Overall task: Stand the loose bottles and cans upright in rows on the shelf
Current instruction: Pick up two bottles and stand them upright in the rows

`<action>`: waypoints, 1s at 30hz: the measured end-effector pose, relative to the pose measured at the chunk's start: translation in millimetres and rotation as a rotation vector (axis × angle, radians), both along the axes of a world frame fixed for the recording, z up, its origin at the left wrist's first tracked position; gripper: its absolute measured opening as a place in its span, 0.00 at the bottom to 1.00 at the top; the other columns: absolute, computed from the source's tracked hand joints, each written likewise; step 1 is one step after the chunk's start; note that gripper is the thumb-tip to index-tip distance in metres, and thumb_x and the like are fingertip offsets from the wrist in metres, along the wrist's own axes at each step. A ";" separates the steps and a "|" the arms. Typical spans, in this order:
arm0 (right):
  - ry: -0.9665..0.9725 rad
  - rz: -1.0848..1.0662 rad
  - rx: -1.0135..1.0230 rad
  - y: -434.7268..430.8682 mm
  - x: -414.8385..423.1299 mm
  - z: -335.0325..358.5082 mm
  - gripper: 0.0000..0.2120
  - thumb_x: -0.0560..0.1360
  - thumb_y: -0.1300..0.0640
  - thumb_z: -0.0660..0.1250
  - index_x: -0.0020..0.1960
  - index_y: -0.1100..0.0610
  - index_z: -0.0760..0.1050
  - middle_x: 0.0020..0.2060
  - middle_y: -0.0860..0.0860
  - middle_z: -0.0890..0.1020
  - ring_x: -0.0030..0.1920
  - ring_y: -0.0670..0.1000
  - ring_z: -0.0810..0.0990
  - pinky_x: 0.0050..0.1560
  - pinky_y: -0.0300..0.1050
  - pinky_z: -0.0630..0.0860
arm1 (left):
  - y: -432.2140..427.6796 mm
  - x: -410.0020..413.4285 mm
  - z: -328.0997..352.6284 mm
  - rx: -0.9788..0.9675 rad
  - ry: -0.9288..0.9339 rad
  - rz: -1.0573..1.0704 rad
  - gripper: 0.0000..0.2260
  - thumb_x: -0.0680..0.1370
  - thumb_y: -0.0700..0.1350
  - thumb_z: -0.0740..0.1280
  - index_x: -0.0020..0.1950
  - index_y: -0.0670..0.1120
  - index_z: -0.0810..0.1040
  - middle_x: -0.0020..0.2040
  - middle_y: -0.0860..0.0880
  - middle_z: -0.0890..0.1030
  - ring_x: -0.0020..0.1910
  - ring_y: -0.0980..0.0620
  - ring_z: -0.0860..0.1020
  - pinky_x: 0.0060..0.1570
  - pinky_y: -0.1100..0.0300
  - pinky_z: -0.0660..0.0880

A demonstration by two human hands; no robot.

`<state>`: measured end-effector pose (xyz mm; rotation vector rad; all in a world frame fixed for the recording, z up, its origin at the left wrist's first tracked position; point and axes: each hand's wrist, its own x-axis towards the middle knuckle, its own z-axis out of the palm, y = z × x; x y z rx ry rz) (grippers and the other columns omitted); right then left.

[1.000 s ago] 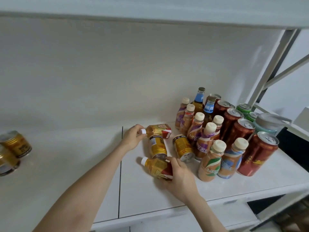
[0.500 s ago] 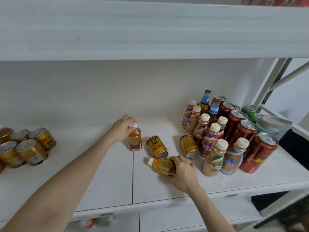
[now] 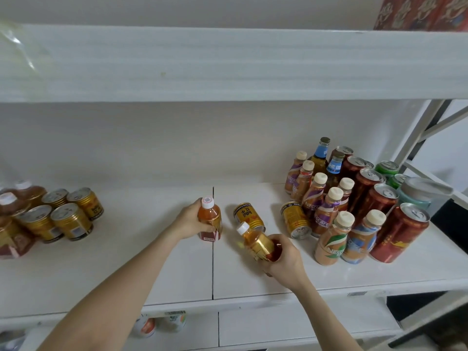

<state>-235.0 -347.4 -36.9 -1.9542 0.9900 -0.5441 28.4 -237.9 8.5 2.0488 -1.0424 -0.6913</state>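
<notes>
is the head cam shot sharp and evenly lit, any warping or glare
Head view: soft, even light with only faint shadows under the left hand and right hand; wide-angle warping bends the upper shelf edge and leans the tall red can outward; centre fairly sharp, gold cans at the left edge softer; small glints on can tops, a plastic sheen top left.

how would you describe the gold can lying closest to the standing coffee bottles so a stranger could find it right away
On the white shelf, look to the crowd of upright bottles and cans on the right. At its left edge lies a gold can on its side, silver end toward you. Unlike the other tipped gold can further left, it touches the coffee bottles.
</notes>
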 end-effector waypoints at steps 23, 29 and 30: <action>-0.154 0.019 0.167 12.6 -9.4 -0.7 0.28 0.60 0.62 0.79 0.56 0.54 0.71 0.49 0.47 0.80 0.49 0.43 0.79 0.40 0.32 0.75 | 43.0 -69.9 -41.2 -0.025 0.119 0.023 0.32 0.59 0.40 0.81 0.60 0.54 0.74 0.53 0.51 0.83 0.48 0.55 0.83 0.53 0.56 0.80; -0.143 0.056 0.153 17.3 -8.8 3.4 0.28 0.60 0.61 0.80 0.54 0.54 0.71 0.47 0.45 0.80 0.47 0.43 0.79 0.40 0.31 0.75 | 53.7 -82.8 -42.9 -0.045 0.126 0.098 0.29 0.58 0.40 0.81 0.55 0.51 0.74 0.50 0.50 0.83 0.41 0.60 0.82 0.39 0.68 0.76; -0.146 0.068 0.156 18.7 -8.1 4.7 0.28 0.60 0.61 0.80 0.54 0.54 0.71 0.46 0.45 0.80 0.47 0.43 0.79 0.39 0.30 0.74 | 55.4 -84.3 -42.9 -0.049 0.123 0.105 0.28 0.59 0.40 0.81 0.54 0.51 0.74 0.50 0.50 0.83 0.42 0.59 0.82 0.39 0.69 0.76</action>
